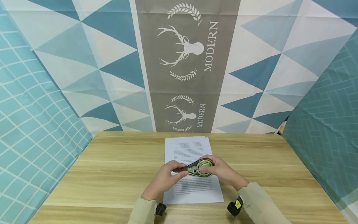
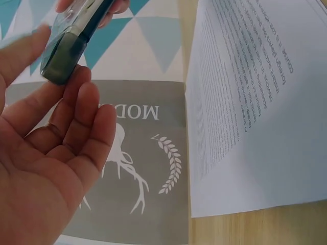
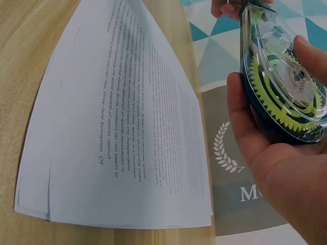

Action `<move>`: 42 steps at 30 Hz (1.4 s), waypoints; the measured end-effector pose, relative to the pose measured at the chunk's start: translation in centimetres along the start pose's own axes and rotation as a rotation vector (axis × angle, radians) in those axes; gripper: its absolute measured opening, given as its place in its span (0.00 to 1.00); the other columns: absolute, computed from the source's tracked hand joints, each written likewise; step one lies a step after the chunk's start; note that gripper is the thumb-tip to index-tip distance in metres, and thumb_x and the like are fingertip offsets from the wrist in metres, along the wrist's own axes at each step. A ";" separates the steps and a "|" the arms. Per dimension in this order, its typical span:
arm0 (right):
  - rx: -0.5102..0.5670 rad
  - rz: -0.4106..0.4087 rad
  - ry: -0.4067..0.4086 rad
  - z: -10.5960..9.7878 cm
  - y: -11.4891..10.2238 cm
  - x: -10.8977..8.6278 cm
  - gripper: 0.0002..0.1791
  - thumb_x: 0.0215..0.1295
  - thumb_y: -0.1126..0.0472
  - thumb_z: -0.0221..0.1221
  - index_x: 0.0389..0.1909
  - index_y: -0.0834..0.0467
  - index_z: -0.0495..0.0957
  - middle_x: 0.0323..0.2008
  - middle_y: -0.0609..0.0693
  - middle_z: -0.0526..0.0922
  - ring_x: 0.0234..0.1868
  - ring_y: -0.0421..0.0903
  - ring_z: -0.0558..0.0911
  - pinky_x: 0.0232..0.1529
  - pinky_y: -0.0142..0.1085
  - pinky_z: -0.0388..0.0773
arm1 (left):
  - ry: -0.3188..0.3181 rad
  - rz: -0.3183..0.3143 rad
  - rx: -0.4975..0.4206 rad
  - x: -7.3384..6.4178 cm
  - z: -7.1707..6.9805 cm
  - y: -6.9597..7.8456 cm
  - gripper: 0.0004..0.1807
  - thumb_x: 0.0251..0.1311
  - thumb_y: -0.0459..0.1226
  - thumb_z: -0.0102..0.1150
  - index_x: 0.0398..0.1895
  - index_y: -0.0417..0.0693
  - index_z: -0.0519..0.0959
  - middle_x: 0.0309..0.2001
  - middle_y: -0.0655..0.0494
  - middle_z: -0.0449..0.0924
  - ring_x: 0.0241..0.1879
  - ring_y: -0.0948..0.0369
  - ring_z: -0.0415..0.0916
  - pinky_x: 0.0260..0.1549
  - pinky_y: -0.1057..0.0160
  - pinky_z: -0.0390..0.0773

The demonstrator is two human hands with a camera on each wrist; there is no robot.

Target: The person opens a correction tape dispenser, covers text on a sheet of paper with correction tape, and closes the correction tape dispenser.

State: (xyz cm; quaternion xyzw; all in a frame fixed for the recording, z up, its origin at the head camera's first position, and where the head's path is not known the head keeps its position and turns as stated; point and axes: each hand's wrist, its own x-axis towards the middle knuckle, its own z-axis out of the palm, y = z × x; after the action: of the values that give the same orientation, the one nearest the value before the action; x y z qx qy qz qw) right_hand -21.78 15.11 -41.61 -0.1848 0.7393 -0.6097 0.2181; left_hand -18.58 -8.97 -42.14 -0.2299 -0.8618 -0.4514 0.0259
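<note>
A correction tape dispenser (image 1: 193, 170) with a clear case, a dark edge and yellow-green gear wheels is held above the printed sheets (image 1: 193, 189). My right hand (image 1: 223, 170) grips its round end, the thumb lying over the case and the fingers behind. At the narrow end, my left hand (image 1: 167, 176) has thumb and index finger on either side of the dark cap (image 2: 64, 58), pinching it. The other left fingers curl loosely below, as the left wrist view shows. Clear plastic and toothed green wheels (image 3: 271, 102) show closely in the right wrist view.
The sheets lie slightly fanned on a wooden table (image 1: 120, 174). A patterned cloth (image 1: 187, 68) with deer heads and triangles stands behind the table's far edge. Blue tiled cloth (image 1: 30, 102) hangs at the left, and a teal one (image 1: 327, 124) at the right.
</note>
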 end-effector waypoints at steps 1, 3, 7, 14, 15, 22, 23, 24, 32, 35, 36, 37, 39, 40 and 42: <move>0.000 -0.002 0.002 0.0 0.0 0.0 0.25 0.59 0.55 0.62 0.53 0.65 0.71 0.44 0.50 0.79 0.44 0.44 0.77 0.46 0.36 0.74 | 0.001 -0.004 -0.002 0.0 0.0 0.0 0.15 0.58 0.48 0.59 0.42 0.50 0.82 0.37 0.63 0.79 0.38 0.67 0.76 0.42 0.60 0.79; -0.003 -0.004 0.007 0.0 0.0 0.0 0.24 0.59 0.55 0.61 0.52 0.65 0.71 0.44 0.51 0.79 0.44 0.44 0.76 0.46 0.36 0.74 | 0.002 -0.013 0.005 -0.1 -0.1 0.0 0.14 0.59 0.48 0.58 0.42 0.51 0.82 0.37 0.64 0.79 0.38 0.67 0.76 0.42 0.61 0.79; -0.007 -0.002 0.029 0.1 -0.1 0.0 0.24 0.60 0.54 0.61 0.52 0.63 0.72 0.44 0.51 0.79 0.44 0.44 0.76 0.46 0.36 0.74 | 0.029 -0.014 0.024 0.0 0.0 0.0 0.13 0.59 0.48 0.59 0.42 0.52 0.82 0.35 0.65 0.78 0.37 0.68 0.75 0.39 0.66 0.77; 0.015 -0.022 0.045 0.3 -0.2 0.0 0.24 0.60 0.54 0.61 0.53 0.63 0.70 0.46 0.50 0.77 0.45 0.44 0.76 0.46 0.34 0.74 | 0.115 -0.001 0.004 0.0 0.1 0.2 0.14 0.56 0.47 0.60 0.41 0.51 0.82 0.31 0.65 0.77 0.35 0.68 0.74 0.38 0.66 0.78; 0.015 -0.024 0.041 0.3 -0.2 0.0 0.24 0.60 0.54 0.61 0.53 0.63 0.70 0.45 0.50 0.77 0.45 0.44 0.76 0.46 0.34 0.74 | 0.110 -0.002 -0.002 0.0 0.0 0.2 0.14 0.56 0.47 0.61 0.41 0.51 0.83 0.32 0.66 0.77 0.35 0.68 0.74 0.37 0.66 0.77; -0.003 -0.042 0.010 0.0 -0.1 -0.1 0.23 0.61 0.55 0.60 0.53 0.64 0.70 0.43 0.49 0.78 0.43 0.43 0.76 0.45 0.35 0.75 | 0.052 0.027 -0.033 -0.1 -0.5 0.2 0.12 0.56 0.45 0.61 0.40 0.51 0.83 0.34 0.64 0.79 0.35 0.69 0.74 0.36 0.69 0.77; -0.006 -0.043 0.009 0.0 -0.1 -0.1 0.23 0.61 0.55 0.60 0.52 0.64 0.71 0.43 0.49 0.78 0.43 0.43 0.77 0.45 0.35 0.75 | 0.047 0.028 -0.029 -0.2 -0.5 0.2 0.12 0.56 0.45 0.62 0.40 0.51 0.83 0.34 0.64 0.79 0.34 0.69 0.74 0.36 0.69 0.77; -0.011 -0.043 0.009 0.0 -0.1 -0.1 0.23 0.61 0.55 0.60 0.52 0.64 0.71 0.43 0.48 0.78 0.43 0.43 0.77 0.45 0.35 0.75 | 0.041 0.025 -0.029 -0.2 -0.5 0.2 0.12 0.55 0.45 0.62 0.40 0.51 0.83 0.34 0.65 0.79 0.34 0.69 0.74 0.37 0.69 0.77; -0.062 -0.031 0.030 -0.5 0.0 -0.7 0.23 0.61 0.54 0.60 0.53 0.63 0.71 0.45 0.52 0.78 0.44 0.44 0.76 0.45 0.34 0.75 | 0.006 -0.036 -0.059 -0.5 -1.2 -0.2 0.14 0.57 0.46 0.61 0.42 0.49 0.83 0.36 0.60 0.80 0.35 0.68 0.74 0.37 0.68 0.77; -0.074 -0.028 0.056 -0.9 0.0 -0.9 0.23 0.62 0.54 0.59 0.53 0.63 0.71 0.47 0.55 0.79 0.44 0.44 0.77 0.44 0.33 0.75 | 0.030 -0.080 -0.087 -0.7 -1.8 -0.5 0.16 0.56 0.43 0.62 0.45 0.45 0.82 0.36 0.57 0.80 0.36 0.65 0.74 0.34 0.69 0.75; -0.072 -0.029 0.060 -1.0 -0.1 -1.0 0.23 0.62 0.54 0.59 0.53 0.63 0.71 0.47 0.55 0.79 0.45 0.45 0.77 0.44 0.33 0.75 | 0.039 -0.099 -0.094 -0.7 -2.1 -0.6 0.16 0.55 0.43 0.63 0.45 0.45 0.81 0.36 0.56 0.80 0.36 0.65 0.74 0.34 0.70 0.75; -0.069 -0.030 0.058 -1.1 -0.1 -1.0 0.23 0.62 0.54 0.59 0.53 0.64 0.71 0.47 0.56 0.79 0.45 0.45 0.77 0.45 0.33 0.75 | 0.047 -0.122 -0.103 -0.8 -2.2 -0.6 0.16 0.54 0.43 0.64 0.44 0.45 0.81 0.36 0.56 0.80 0.35 0.64 0.74 0.33 0.70 0.74; -0.066 -0.026 0.058 -1.1 -0.2 -1.0 0.24 0.61 0.54 0.60 0.53 0.63 0.71 0.47 0.56 0.79 0.45 0.45 0.77 0.45 0.34 0.75 | 0.063 -0.166 -0.110 -0.8 -2.6 -0.6 0.16 0.53 0.43 0.65 0.43 0.45 0.81 0.34 0.55 0.79 0.34 0.64 0.73 0.31 0.71 0.74; -0.059 -0.022 0.060 -1.2 -0.2 -1.0 0.24 0.61 0.54 0.60 0.53 0.63 0.70 0.47 0.55 0.79 0.45 0.45 0.77 0.46 0.34 0.75 | 0.072 -0.189 -0.117 -0.8 -2.7 -0.6 0.15 0.52 0.43 0.66 0.41 0.45 0.81 0.34 0.56 0.79 0.34 0.63 0.73 0.31 0.71 0.74; -0.047 -0.012 0.068 -1.2 -0.2 -1.1 0.24 0.61 0.53 0.60 0.53 0.63 0.70 0.47 0.54 0.79 0.46 0.45 0.77 0.47 0.35 0.74 | 0.089 -0.231 -0.126 -0.9 -3.0 -0.7 0.14 0.50 0.42 0.67 0.39 0.46 0.81 0.33 0.56 0.79 0.33 0.63 0.72 0.31 0.71 0.74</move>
State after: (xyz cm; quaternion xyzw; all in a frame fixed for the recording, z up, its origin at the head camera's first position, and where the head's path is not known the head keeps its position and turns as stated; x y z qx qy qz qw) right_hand -21.54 16.66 -41.09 -0.1733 0.7594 -0.5993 0.1847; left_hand -18.52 -11.99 -41.14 -0.1099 -0.8504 -0.5145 -0.0025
